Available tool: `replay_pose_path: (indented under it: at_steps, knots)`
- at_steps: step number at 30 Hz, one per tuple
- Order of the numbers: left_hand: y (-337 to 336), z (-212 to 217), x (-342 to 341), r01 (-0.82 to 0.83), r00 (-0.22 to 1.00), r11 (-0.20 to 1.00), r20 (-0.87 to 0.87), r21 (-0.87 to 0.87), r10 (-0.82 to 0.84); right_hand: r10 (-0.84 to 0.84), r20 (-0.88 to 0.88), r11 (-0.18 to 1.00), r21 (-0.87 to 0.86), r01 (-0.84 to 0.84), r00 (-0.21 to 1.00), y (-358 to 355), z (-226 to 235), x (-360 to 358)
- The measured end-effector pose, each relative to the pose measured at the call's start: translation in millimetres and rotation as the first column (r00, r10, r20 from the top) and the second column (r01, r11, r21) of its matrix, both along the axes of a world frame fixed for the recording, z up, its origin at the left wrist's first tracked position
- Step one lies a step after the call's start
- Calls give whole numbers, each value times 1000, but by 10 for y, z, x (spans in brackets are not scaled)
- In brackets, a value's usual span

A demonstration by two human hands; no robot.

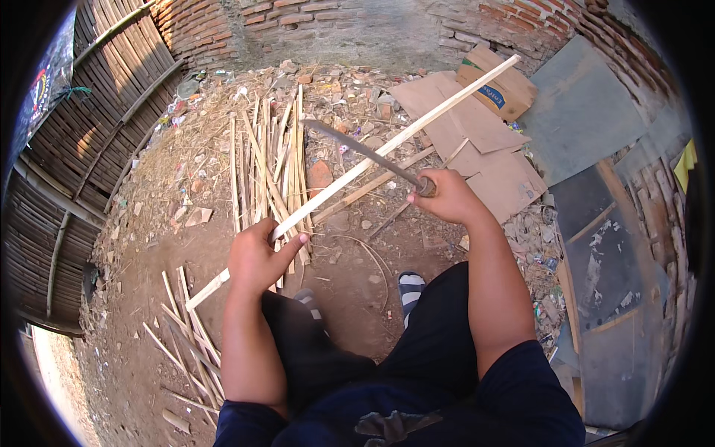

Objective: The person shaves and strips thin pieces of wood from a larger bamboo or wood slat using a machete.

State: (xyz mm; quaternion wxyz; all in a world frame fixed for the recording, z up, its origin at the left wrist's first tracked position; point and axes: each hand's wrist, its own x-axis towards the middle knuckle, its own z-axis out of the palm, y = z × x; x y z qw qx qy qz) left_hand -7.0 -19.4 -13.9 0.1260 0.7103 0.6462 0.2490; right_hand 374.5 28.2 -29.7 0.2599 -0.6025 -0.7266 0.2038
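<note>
My left hand is closed around a long, pale bamboo strip. The strip slants from the lower left up to the far right, its near end sticking out past my wrist. In my right hand is the handle of a machete, whose dark blade points to the upper left. The blade passes across the strip in this view; I cannot tell whether they touch. Just beyond my left hand lies a bundle of pale bamboo strips on the ground. A smaller heap of strips lies to the left of my left forearm.
Flattened cardboard and dark grey sheets lie at the right. A brick wall closes the far side, and a woven bamboo wall stands at the left. Rubble and dry straw cover the ground near the walls. My sandalled feet are below.
</note>
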Motion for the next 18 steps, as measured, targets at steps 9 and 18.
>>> replay_pose_path:
  at_steps: [9, 18]
  knots:
    - [-13, 57, 137, -2, 1000, 1000, -2, 14, 2, -28, 43, 994, -101, 33, 999, -105, 171, -213]
    - [11, 7, -29, -18, 999, 1000, 30, 13, 17, -302, -45, 951, 59, 304, 952, 65, 57, 109]
